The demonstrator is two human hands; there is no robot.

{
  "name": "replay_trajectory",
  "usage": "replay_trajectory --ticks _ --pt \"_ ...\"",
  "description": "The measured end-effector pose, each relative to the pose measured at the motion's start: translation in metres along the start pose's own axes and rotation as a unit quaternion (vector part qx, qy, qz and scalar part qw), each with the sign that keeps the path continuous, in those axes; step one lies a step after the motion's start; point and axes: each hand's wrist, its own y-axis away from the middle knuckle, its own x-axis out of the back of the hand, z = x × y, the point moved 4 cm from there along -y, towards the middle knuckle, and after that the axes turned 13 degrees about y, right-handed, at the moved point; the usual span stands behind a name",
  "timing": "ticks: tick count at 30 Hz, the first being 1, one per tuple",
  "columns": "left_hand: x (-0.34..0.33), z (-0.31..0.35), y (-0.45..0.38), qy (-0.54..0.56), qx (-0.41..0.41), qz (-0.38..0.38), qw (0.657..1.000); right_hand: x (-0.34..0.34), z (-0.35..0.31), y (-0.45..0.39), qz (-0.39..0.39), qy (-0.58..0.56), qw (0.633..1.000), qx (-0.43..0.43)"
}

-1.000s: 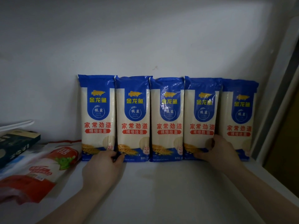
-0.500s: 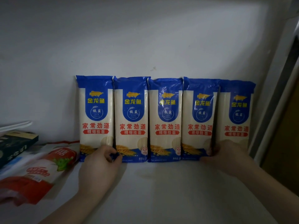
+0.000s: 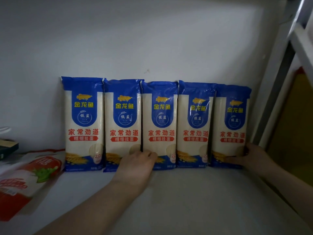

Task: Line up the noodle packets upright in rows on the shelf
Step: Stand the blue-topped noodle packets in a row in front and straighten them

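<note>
Blue-topped noodle packets (image 3: 160, 124) stand upright along your wall; your left hand (image 3: 137, 165) curls against two bases, your right hand (image 3: 250, 156) grips the end packet (image 3: 232, 126) beside the frame (image 3: 277, 92).

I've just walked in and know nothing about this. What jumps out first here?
Five blue-and-cream noodle packets stand upright, side by side against the white back wall of the shelf. The left hand rests at the foot of the middle packets, while the right hand holds the rightmost packet's base. A red-and-white bag lies flat at far left.
</note>
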Motion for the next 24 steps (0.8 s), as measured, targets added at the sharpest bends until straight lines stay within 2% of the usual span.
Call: replay_trajectory --ticks 7,10,12,14,18,24 --pt "-0.001 -0.005 0.002 0.016 -0.008 -0.042 0.999 -0.002 -0.005 -0.001 0.000 -0.007 1.000 0.013" --pt "-0.003 -0.007 0.002 0.032 -0.016 -0.003 0.999 -0.003 -0.007 -0.001 -0.001 0.003 1.000 0.016" --pt "0.001 -0.006 0.002 0.006 -0.010 0.012 1.000 -0.006 -0.008 -0.002 -0.011 0.005 1.000 0.019" --pt "-0.003 -0.008 0.002 0.030 0.005 -0.011 0.999 -0.010 -0.010 -0.002 -0.016 0.004 1.000 0.016" --pt "-0.006 -0.008 0.000 0.011 -0.035 -0.031 0.999 -0.012 -0.011 -0.003 -0.020 0.015 1.000 0.014" --pt "-0.006 -0.008 0.002 0.027 -0.007 0.000 1.000 -0.013 -0.008 -0.004 -0.017 0.022 0.999 0.017"
